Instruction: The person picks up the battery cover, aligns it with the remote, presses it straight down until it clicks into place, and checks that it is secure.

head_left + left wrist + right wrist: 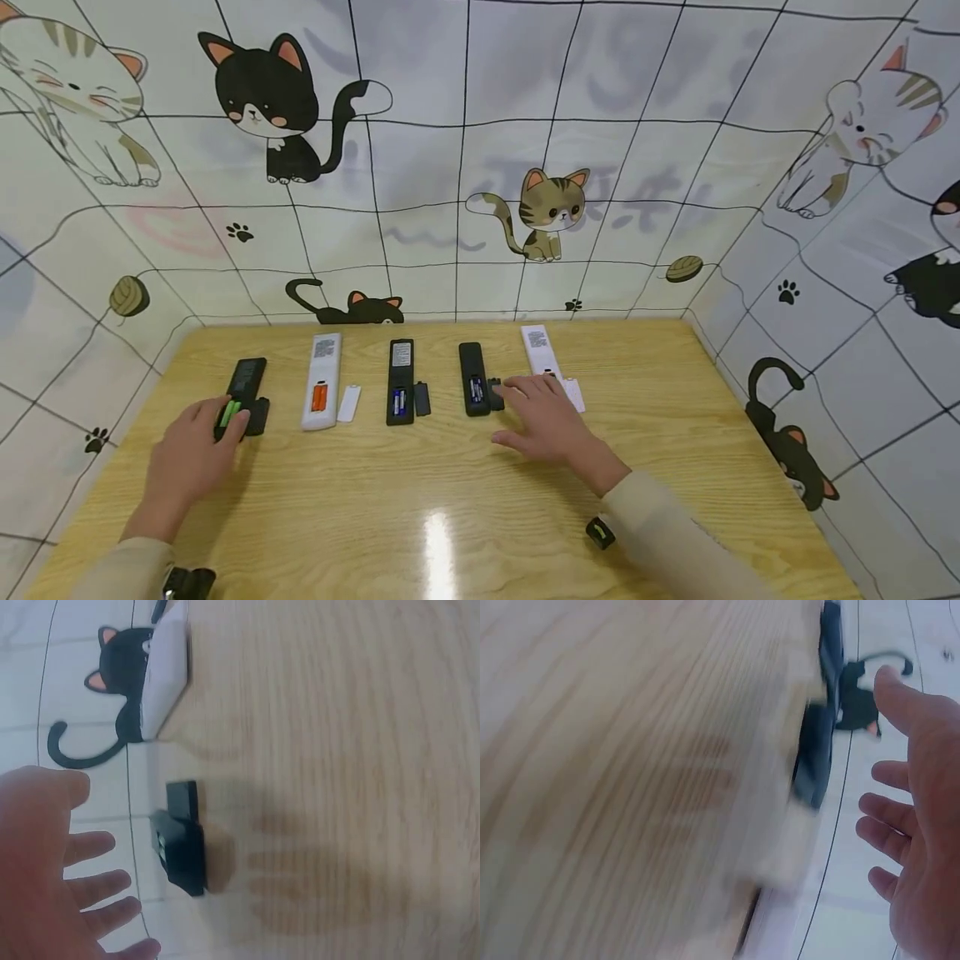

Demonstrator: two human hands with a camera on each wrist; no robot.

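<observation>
My left hand (191, 450) hovers at the near end of the leftmost black remote control (246, 379), fingers extended and apart from it in the left wrist view. Green batteries (230, 412) show in that remote's bay, and its black battery cover (257, 417) lies to its right. Over the right side of the table is my right hand (543, 421), fingers spread and holding nothing. It partly hides a white remote control (542, 350) and sits close to another black remote control (473, 375) with batteries in its bay. A white cover (573, 395) shows behind the hand.
Between the hands lie a white remote (324, 346) with orange batteries and a black remote (401, 379) with blue ones. Their covers (348, 403) (422, 398) are beside them. Cat-print cloth (420, 183) walls the wooden table (360, 508) at the back and sides.
</observation>
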